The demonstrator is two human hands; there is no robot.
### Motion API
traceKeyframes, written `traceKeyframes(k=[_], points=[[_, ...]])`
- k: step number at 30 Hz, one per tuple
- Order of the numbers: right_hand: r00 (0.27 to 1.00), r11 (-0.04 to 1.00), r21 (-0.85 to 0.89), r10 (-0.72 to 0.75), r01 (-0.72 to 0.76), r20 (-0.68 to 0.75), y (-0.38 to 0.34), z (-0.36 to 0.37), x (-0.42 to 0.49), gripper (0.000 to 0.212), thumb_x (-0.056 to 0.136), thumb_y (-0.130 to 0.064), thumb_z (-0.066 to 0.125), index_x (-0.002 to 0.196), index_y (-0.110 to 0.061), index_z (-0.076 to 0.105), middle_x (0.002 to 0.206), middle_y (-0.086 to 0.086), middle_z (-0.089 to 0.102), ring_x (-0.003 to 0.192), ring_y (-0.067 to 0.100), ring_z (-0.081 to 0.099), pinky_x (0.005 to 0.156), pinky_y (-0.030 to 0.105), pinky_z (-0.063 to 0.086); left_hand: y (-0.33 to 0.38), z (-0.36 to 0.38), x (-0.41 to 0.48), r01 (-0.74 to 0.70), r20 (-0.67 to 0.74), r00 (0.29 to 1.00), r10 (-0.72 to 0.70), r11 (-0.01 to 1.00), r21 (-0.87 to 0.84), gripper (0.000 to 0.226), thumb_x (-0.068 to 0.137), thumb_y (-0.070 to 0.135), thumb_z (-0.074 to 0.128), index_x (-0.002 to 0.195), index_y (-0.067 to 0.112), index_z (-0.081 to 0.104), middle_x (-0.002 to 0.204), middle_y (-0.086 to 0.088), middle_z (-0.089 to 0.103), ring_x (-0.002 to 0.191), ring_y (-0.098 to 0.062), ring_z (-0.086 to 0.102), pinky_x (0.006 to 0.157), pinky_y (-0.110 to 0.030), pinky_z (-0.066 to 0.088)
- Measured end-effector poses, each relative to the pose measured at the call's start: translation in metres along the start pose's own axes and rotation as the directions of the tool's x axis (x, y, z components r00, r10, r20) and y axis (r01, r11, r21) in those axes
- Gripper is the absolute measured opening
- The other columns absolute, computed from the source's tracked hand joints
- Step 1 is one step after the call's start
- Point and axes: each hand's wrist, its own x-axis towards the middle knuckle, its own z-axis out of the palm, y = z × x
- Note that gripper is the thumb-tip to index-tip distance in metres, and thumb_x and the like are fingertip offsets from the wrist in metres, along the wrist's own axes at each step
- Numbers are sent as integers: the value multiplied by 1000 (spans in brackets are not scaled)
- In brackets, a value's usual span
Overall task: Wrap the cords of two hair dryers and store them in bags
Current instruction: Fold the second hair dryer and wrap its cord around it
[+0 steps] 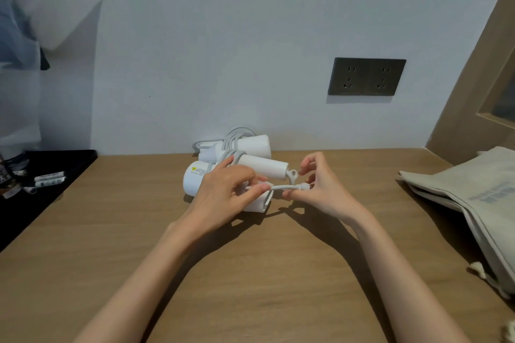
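Note:
Two white hair dryers lie on the wooden table near the wall. The near dryer [262, 166] has its cord looped round the handle. The far dryer [252, 143] lies behind it with its cord [237, 133] coiled on it. My left hand [225, 195] lies over the near dryer's body and pinches the cord's end [281, 187]. My right hand [320, 186] pinches the same short stretch of cord at its thick collar, just below the handle's hanging loop [292, 174]. Beige cloth bags [473, 192] lie flat at the right.
A dark double wall socket [366, 76] sits above the table to the right. A black surface [41, 189] at the left carries several small batteries and clutter. A wooden panel [473, 92] rises at the far right. The table [250, 273] extends towards me.

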Motion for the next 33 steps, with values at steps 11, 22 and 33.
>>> traceKeyframes(k=[11,22,33], points=[[974,968,240,13,-69,228,-10,0,-12,23,90,-17,65,112,-10,68,89,-5,71,66,-6,58,61,8,42,-2,-8,-9,-6,-32,999,7,1000,19,44,90,52,40,92,20,70,79,13,64,83,-3,58,112,-9,14],[985,974,227,-16,-23,170,-12,-9,-30,15,91,-22,61,97,-12,71,85,2,73,78,4,61,69,15,43,18,-3,-14,-5,-104,995,-6,995,-101,29,87,41,48,86,26,74,50,13,46,58,-10,44,113,-17,23],[993,992,128,2,-17,115,4,-8,-30,27,97,-29,51,100,-12,71,74,-6,65,73,7,55,69,18,42,33,18,6,54,-111,992,-53,998,6,68,77,72,49,53,9,51,51,-8,53,91,-28,61,75,-9,28]])
